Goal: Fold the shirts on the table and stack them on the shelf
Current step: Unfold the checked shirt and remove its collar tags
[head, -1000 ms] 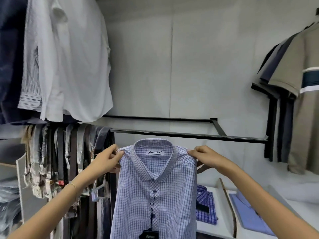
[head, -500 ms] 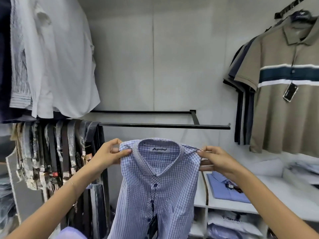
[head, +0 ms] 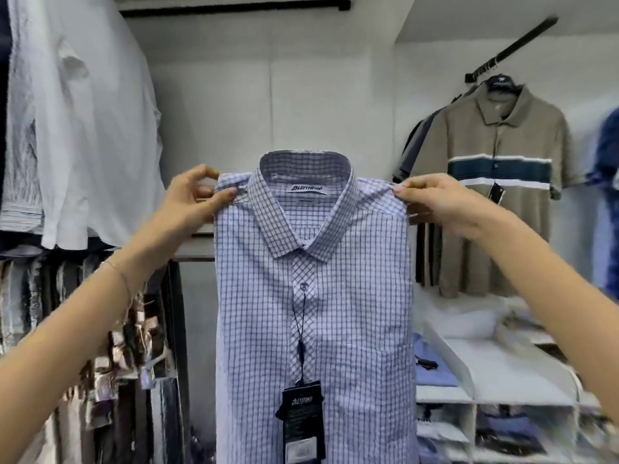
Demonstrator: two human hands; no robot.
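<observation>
Checked shirt hanging upright in mid-air, collar up, front facing camera, sides folded back; left hand pinching left shoulder, right hand pinching right shoulder — both clamped on fabric, hands well apart; dark tag dangling on cord from placket; white shelf sitting lower right, behind shirt — folded blue shirt lying at its left edge; tan polo hanging on right wall.

A clothing shop. Tagged polo shirts hang right of the hands. Folded stock fills shelves below them.
</observation>
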